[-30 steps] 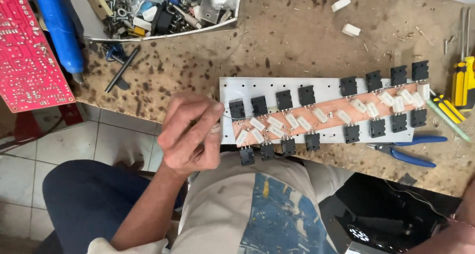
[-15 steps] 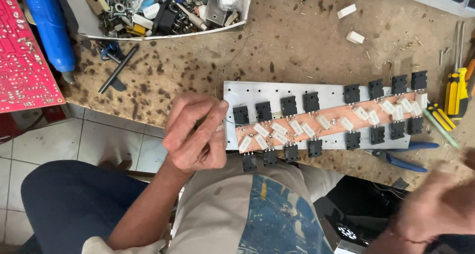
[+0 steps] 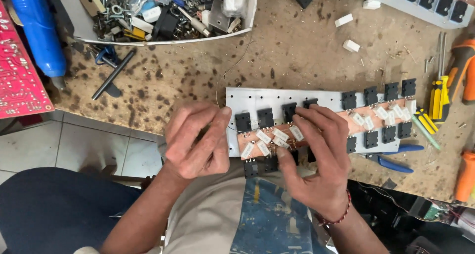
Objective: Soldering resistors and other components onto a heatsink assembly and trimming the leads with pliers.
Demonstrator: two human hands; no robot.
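Observation:
A long white metal plate (image 3: 321,99) lies on the workbench, carrying a copper strip board (image 3: 368,113), two rows of black transistors (image 3: 265,118) and several small white resistors (image 3: 280,134). My left hand (image 3: 195,142) is curled at the plate's left end, fingers pinched together; a thin wire (image 3: 236,129) runs from them toward the board. My right hand (image 3: 316,155) rests spread over the plate's middle, fingertips on the transistors and the board. What the left fingers pinch is hidden.
A white tray of screws and parts (image 3: 168,16) sits at the back left, next to a blue cylinder (image 3: 37,28) and a red circuit board (image 3: 17,80). Screwdrivers (image 3: 438,93) and blue-handled pliers (image 3: 391,162) lie at the right. The bench edge runs near my lap.
My right hand has come in from the lower right and landed on the middle of the plate. My left hand stays at the plate's left end. The view has shifted closer.

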